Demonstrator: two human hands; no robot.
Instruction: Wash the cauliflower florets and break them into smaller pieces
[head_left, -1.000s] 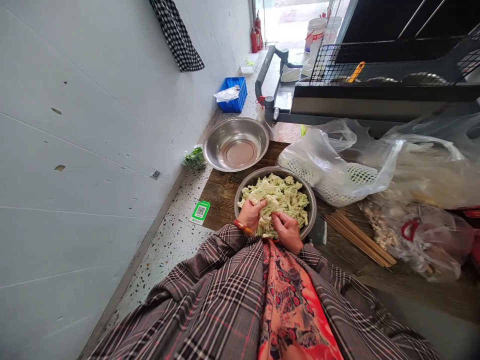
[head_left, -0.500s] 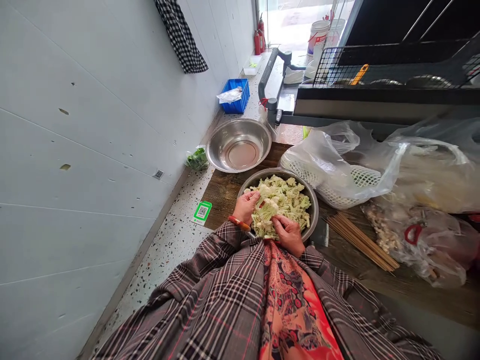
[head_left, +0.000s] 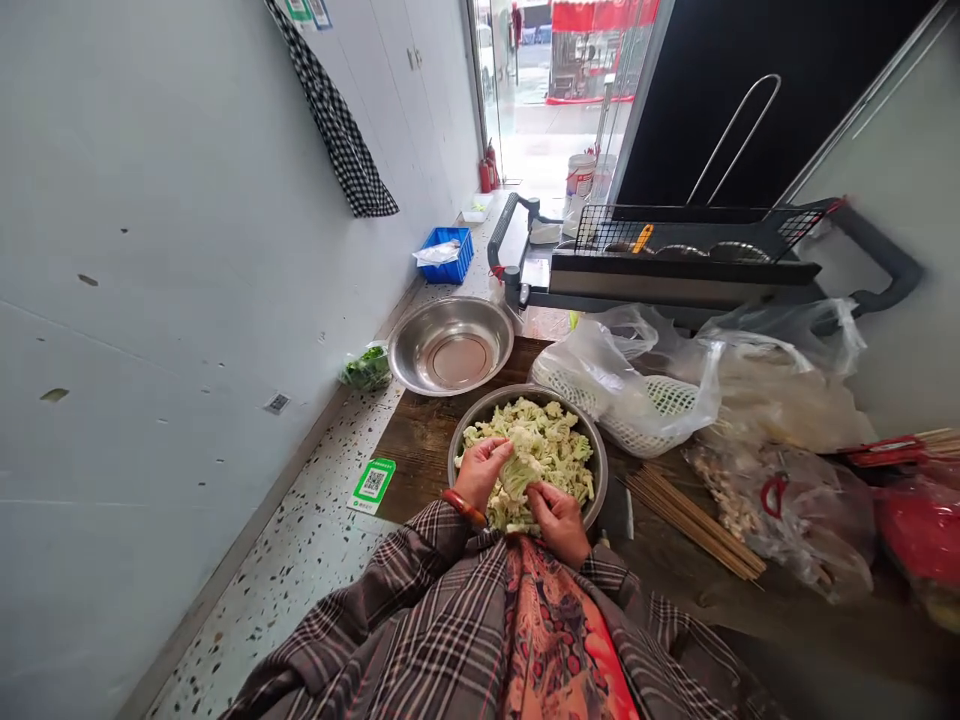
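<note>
A round metal basin [head_left: 599, 440] full of cut cauliflower [head_left: 559, 440] stands on the dark wooden board right in front of me. Over the near side of it I hold a pale cauliflower floret [head_left: 518, 477] between both hands. My left hand [head_left: 480, 475] pinches its upper left side, thumb and fingers together. From the lower right my right hand [head_left: 559, 522] grips it with closed fingertips. A red-orange bangle [head_left: 463, 507] circles my left wrist. Partly hidden behind the basin's right side is a flat metal blade [head_left: 619, 512].
Behind the basin sits a wide metal bowl [head_left: 454, 350]. Wooden skewers [head_left: 694, 520] lie to the right, near plastic bags [head_left: 787, 520] and a white net-wrapped bundle [head_left: 645, 405]. A green QR card [head_left: 371, 486], bagged greens [head_left: 367, 368] and a blue crate [head_left: 450, 262] line the left.
My view has tilted up, so the basin and hands appear lower and more of the doorway shows. Both hands stay over the cauliflower, and the floret between them is now more exposed.
</note>
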